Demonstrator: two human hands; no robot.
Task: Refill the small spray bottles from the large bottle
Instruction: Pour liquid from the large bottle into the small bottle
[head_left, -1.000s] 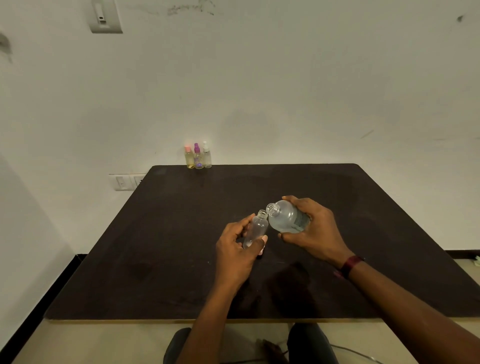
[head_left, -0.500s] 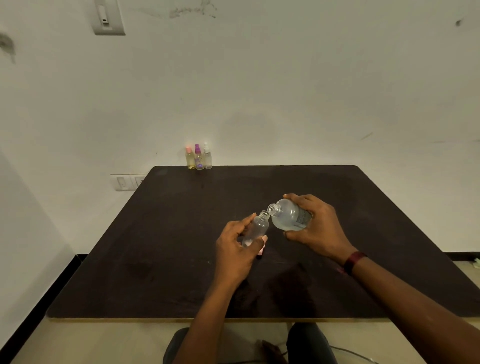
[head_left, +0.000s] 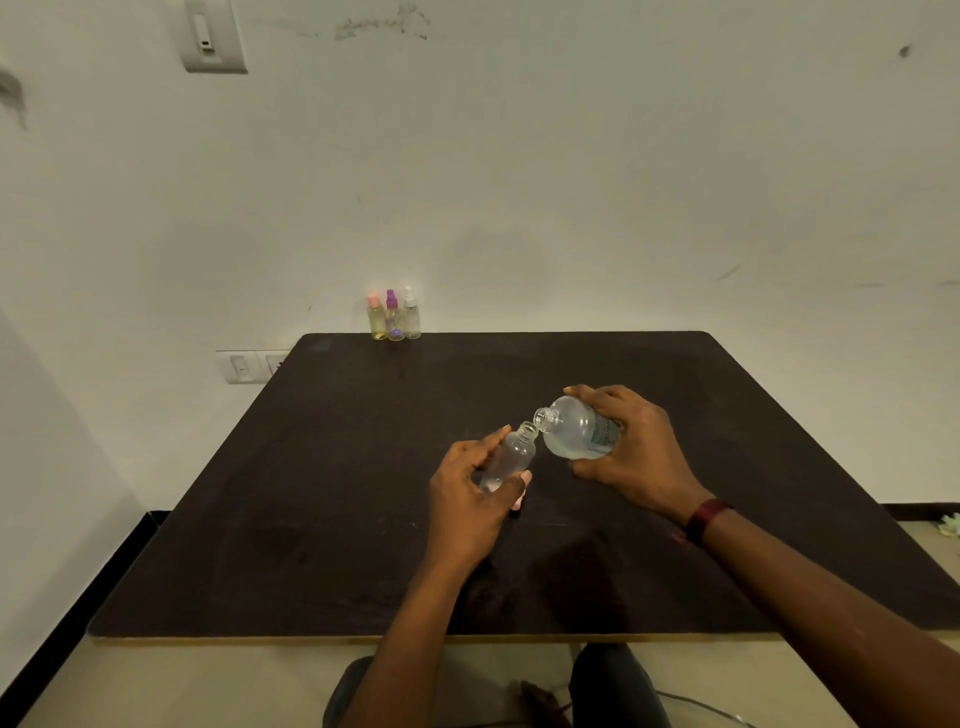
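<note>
The small bottle (head_left: 511, 457) is held above the middle of the counter (head_left: 337, 493), uncapped and tilted, its open mouth up and to the right. The left hand (head_left: 470, 512) has its grip closed around the bottle's lower body, thumb on the near side and fingers behind. A small pink piece (head_left: 518, 501) shows just below that thumb; what it is cannot be told.

The large bottle (head_left: 576, 434) lies tipped over just to the right, neck pointing left and down, with its open mouth right beside and slightly above the small bottle's mouth. Whether the two rims touch cannot be told. Clear liquid pools along its lower side. The right hand (head_left: 636, 457) has its grip wrapped around the bottle's base end, fingers over the top and thumb underneath. A dark red wristband (head_left: 704, 519) sits on that wrist.

At the counter's far edge, well apart from the hands, three spray bottles (head_left: 393, 318) stand upright in a tight row against the wall (head_left: 571, 182), capped pink, purple and white from left to right. A switch plate (head_left: 213, 36) is high on the wall, and a socket plate (head_left: 249, 366) sits left of the counter.
</note>
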